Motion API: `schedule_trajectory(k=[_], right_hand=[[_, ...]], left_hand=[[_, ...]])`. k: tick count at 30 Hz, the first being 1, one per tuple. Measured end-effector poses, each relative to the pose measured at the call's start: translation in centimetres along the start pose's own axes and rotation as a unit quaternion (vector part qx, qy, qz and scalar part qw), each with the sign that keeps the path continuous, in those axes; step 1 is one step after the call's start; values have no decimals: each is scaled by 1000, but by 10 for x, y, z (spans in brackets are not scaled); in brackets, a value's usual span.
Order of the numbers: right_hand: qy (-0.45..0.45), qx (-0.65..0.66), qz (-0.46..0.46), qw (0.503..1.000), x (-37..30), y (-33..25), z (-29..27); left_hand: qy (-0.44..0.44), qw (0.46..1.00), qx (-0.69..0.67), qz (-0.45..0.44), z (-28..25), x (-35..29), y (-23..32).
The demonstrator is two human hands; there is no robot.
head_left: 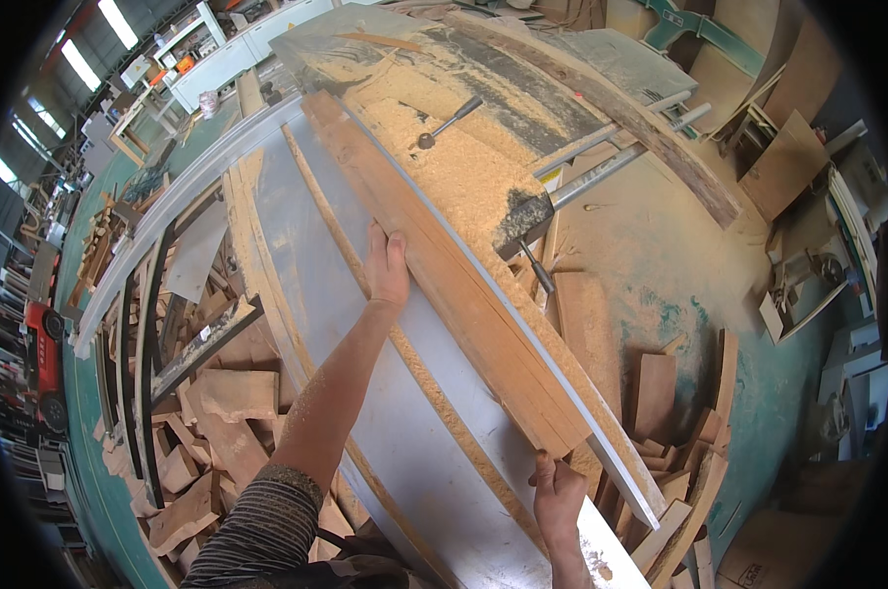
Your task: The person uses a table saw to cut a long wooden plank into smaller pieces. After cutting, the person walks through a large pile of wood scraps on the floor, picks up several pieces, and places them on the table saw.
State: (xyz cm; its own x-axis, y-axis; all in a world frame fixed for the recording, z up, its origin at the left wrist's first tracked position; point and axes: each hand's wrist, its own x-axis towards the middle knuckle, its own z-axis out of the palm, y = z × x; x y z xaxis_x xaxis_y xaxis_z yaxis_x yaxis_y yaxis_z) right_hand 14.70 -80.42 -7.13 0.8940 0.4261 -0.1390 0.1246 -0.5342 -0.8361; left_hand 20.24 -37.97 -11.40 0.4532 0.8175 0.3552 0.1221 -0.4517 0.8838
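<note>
A long reddish-brown wooden plank (454,285) lies lengthwise on the grey metal saw table (404,393), along a straight metal fence (532,339). My left hand (389,265) grips the plank's left edge about midway, with its fingertips against the wood. At the plank's near end is my right hand (560,491), its fingers curled and its thumb up against the end corner. Sawdust lines the table's long grooves. The undersides of both hands are hidden.
Right of the fence, sawdust covers a surface with a clamp lever (454,120) and a metal guide bar (598,177). Wood offcuts (233,398) are heaped left of the table, and more offcuts (655,398) lie at right. A red forklift (46,358) stands far left.
</note>
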Motion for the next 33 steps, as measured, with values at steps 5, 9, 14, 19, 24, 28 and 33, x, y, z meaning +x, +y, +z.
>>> schedule_trajectory(k=[5, 9, 14, 19, 24, 28, 33], right_hand=[[-1, 7, 8, 1000, 2, -4, 2], [-3, 7, 12, 1000, 3, -6, 4], [-8, 9, 14, 1000, 5, -10, 5], [-1, 8, 2, 1000, 6, -10, 8], [-6, 12, 11, 1000, 8, -13, 10], [-8, 19, 14, 1000, 9, -14, 11], [-9, 21, 20, 1000, 10, -21, 11]], left_hand=[[2, 1000, -5, 2, -1, 3, -1], [-7, 1000, -1, -16, -3, 6, -5], [-7, 1000, -9, -17, -4, 9, -4], [-12, 1000, -1, -27, -6, 11, 1], [-10, 1000, 11, -22, -8, 15, -4], [-8, 1000, -3, -2, -6, 19, -12], [6, 1000, -11, 16, -5, 20, -13]])
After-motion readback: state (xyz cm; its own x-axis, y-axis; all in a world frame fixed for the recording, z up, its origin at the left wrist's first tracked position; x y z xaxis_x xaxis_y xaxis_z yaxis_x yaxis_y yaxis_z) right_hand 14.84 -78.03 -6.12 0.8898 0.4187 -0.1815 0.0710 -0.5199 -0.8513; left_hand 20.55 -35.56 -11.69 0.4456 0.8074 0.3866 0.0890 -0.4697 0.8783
